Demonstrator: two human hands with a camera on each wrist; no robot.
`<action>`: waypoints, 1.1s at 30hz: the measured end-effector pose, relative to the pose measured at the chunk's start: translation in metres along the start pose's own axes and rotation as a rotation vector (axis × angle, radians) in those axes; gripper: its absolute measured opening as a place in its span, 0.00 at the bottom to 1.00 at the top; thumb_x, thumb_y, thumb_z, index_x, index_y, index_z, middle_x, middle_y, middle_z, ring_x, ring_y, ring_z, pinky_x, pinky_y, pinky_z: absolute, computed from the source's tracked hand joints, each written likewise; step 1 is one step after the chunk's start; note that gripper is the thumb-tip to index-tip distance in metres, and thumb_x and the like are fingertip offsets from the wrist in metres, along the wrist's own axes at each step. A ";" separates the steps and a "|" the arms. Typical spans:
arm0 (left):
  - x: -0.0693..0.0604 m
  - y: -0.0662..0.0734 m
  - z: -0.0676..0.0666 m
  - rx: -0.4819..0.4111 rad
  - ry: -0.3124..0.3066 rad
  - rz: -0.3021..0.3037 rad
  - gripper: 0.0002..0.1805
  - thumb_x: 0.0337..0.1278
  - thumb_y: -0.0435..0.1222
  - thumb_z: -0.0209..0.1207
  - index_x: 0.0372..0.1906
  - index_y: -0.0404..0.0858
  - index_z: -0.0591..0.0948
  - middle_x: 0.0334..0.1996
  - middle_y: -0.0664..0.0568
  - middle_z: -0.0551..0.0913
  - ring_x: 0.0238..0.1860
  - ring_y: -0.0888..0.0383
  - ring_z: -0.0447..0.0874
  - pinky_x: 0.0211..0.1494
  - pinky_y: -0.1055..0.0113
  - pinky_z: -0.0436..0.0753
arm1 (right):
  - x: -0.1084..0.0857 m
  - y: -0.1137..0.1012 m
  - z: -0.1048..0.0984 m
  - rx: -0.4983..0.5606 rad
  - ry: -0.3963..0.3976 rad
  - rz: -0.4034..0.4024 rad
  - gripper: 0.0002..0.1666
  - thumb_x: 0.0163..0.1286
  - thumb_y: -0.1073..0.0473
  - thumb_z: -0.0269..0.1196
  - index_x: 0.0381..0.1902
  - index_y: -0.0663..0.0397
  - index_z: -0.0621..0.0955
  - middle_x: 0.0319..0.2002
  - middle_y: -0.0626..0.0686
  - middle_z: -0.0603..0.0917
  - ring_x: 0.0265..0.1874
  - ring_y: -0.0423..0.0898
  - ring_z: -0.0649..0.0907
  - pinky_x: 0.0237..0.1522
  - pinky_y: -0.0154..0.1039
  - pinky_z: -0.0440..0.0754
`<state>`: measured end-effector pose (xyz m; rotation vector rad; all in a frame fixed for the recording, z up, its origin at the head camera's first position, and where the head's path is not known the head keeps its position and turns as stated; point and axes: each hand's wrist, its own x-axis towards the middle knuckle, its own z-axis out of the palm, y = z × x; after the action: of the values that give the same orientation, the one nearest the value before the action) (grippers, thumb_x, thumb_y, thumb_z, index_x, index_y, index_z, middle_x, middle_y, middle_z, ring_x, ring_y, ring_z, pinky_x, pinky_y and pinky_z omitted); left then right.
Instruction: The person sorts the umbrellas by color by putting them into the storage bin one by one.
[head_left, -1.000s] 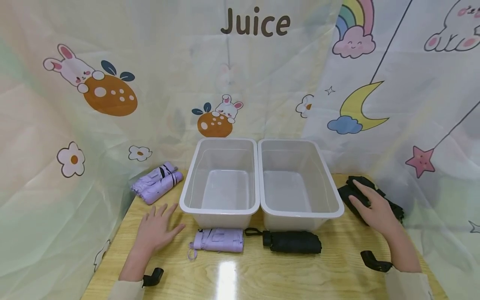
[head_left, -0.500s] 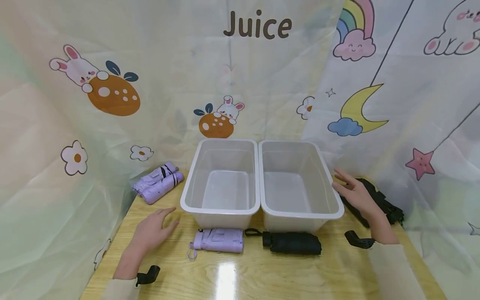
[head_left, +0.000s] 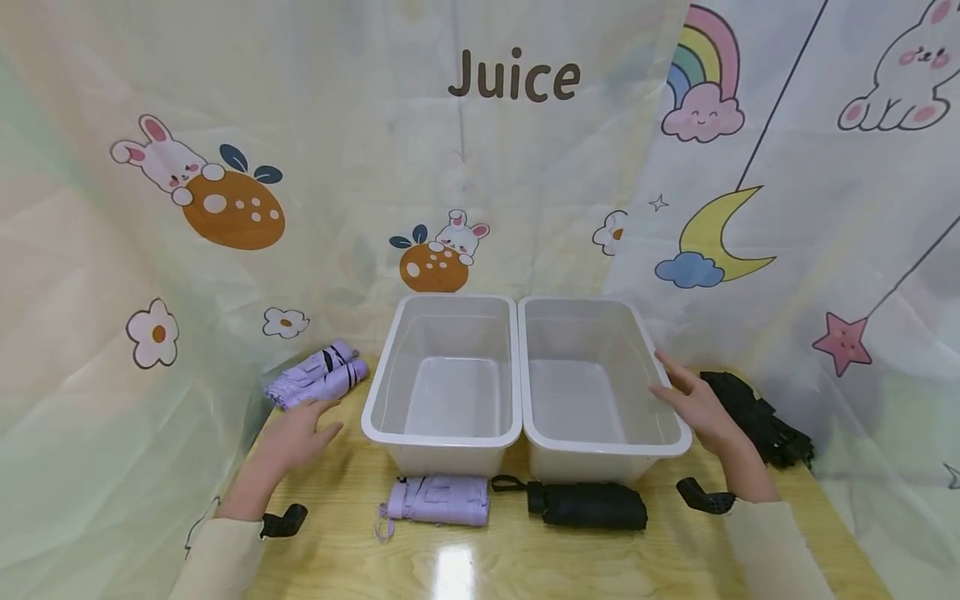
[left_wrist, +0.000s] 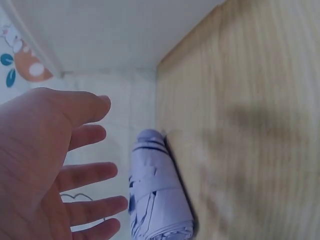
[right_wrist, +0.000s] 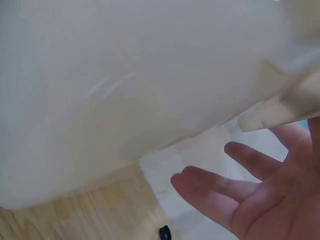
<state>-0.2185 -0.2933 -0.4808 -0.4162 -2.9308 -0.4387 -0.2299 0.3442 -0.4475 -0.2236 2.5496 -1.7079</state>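
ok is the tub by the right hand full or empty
Empty: the head view looks down into the tub, and its bare bottom shows.

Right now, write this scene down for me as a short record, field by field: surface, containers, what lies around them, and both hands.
Surface: pale wood-grain table
Containers: white rectangular plastic left bin and matching right bin, side by side
Front left: folded purple fabric umbrella
Front right: folded black fabric umbrella
Back left: two folded purple umbrellas, lying together
Back right: folded black fabric bundle, count unclear
Left hand: holding nothing, near the purple pair
Right hand: at the right bin's outer rim, contact unclear
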 end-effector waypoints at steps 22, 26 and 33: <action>0.069 -0.046 0.009 -0.066 -0.082 -0.083 0.32 0.67 0.45 0.55 0.67 0.27 0.68 0.59 0.27 0.72 0.60 0.29 0.67 0.58 0.36 0.68 | -0.001 0.005 0.009 0.204 -0.004 0.060 0.41 0.77 0.53 0.52 0.78 0.35 0.45 0.73 0.69 0.52 0.53 0.65 0.76 0.40 0.57 0.83; 0.072 -0.053 0.025 -0.027 -0.070 -0.144 0.32 0.65 0.45 0.56 0.67 0.30 0.68 0.60 0.26 0.69 0.57 0.26 0.67 0.53 0.33 0.69 | -0.002 0.004 0.010 0.223 -0.015 0.052 0.41 0.77 0.54 0.52 0.78 0.37 0.44 0.72 0.70 0.52 0.52 0.60 0.77 0.42 0.58 0.82; 0.074 -0.058 0.045 0.041 -0.066 -0.196 0.37 0.58 0.46 0.61 0.69 0.34 0.65 0.61 0.26 0.65 0.57 0.23 0.60 0.51 0.26 0.61 | -0.002 0.003 0.010 0.242 0.000 0.059 0.41 0.78 0.55 0.51 0.78 0.38 0.43 0.73 0.68 0.50 0.54 0.61 0.74 0.43 0.59 0.81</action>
<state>-0.3101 -0.3141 -0.5252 -0.1411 -3.0525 -0.3949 -0.2271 0.3365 -0.4542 -0.1326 2.2947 -1.9696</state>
